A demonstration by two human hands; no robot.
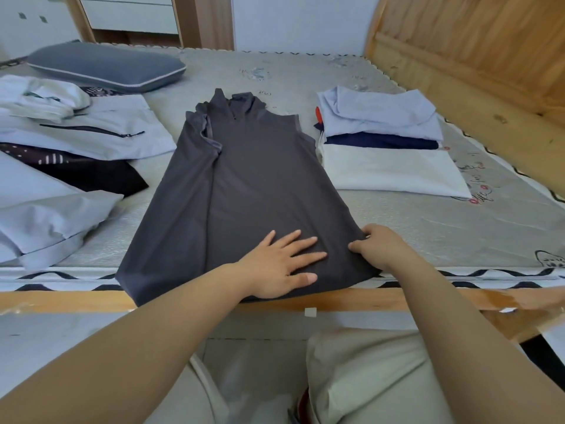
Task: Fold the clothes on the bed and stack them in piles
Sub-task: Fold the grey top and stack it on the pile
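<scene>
A dark grey garment point(244, 179) lies lengthwise on the bed point(428, 228), neck end away from me, its sides folded inward. My left hand point(281, 261) rests flat on its lower part with fingers spread. My right hand point(379, 246) pinches the garment's lower right edge with curled fingers. To the right sits a folded pile point(385, 139): a light blue piece on top, navy under it, white at the bottom. On the left lie unfolded clothes point(76, 139), pale blue, white and black.
A grey pillow point(104, 67) lies at the far left of the bed. A wooden headboard point(477, 56) rises at the right. The bed's wooden front rail point(367, 298) runs just below my hands. Bare mattress shows beyond the garment.
</scene>
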